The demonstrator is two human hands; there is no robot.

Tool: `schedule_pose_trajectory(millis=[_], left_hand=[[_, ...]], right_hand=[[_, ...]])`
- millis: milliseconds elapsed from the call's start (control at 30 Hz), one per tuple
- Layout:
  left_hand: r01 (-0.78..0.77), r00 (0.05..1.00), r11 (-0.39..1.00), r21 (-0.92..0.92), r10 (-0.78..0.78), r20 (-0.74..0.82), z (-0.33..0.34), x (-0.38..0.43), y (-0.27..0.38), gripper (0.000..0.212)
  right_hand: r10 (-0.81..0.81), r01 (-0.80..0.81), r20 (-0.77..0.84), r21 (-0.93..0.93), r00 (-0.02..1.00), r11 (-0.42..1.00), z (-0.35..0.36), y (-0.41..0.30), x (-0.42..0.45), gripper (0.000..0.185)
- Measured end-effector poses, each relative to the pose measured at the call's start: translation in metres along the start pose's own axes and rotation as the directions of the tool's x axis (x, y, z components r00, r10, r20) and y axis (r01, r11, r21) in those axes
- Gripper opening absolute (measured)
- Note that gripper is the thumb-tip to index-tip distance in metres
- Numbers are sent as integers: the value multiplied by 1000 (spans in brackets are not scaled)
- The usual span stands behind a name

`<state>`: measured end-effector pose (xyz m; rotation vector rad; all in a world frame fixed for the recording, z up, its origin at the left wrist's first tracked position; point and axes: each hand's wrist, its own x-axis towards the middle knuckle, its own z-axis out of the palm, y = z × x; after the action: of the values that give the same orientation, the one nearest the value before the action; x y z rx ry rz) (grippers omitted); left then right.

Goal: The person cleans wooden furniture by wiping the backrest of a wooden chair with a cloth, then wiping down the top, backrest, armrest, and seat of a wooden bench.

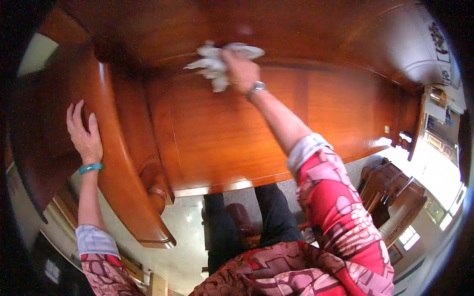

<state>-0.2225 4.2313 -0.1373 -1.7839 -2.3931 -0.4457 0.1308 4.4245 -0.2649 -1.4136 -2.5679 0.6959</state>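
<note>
In my right hand [242, 72] is a crumpled white cloth [214, 63], pressed to the polished wooden bench [229, 129] where its seat panel meets the upright back. A metal watch sits on that wrist. My left hand [84, 137] lies with its fingers spread on the outer side of the curved wooden armrest [122, 148] and holds nothing. A green bangle [91, 168] circles the left wrist. The cloth and right hand are slightly blurred.
Beneath the armrest's front stands a turned wooden post [157, 192]. Carved dark wooden furniture [392, 196] stands at the right. My legs are at the bench's front edge, above a speckled floor [177, 229]. Cardboard [157, 285] shows at the lower left.
</note>
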Motion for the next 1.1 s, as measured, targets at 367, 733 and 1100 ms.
schedule_pose_trajectory(millis=[367,733,1100], left_hand=[[89,977,920,382,-155,145,8,11,13,44],[-653,543,719,239,664,-513,-23,232,310,66],[-374,419,823,428,562,-713,-68,343,366,50]], right_hand=[[411,-142,-747,400,522,906,-205,140,40,42],[38,46,-696,102,717,994,-220,97,61,49],[727,207,-508,859,462,468,-295,234,35,60]])
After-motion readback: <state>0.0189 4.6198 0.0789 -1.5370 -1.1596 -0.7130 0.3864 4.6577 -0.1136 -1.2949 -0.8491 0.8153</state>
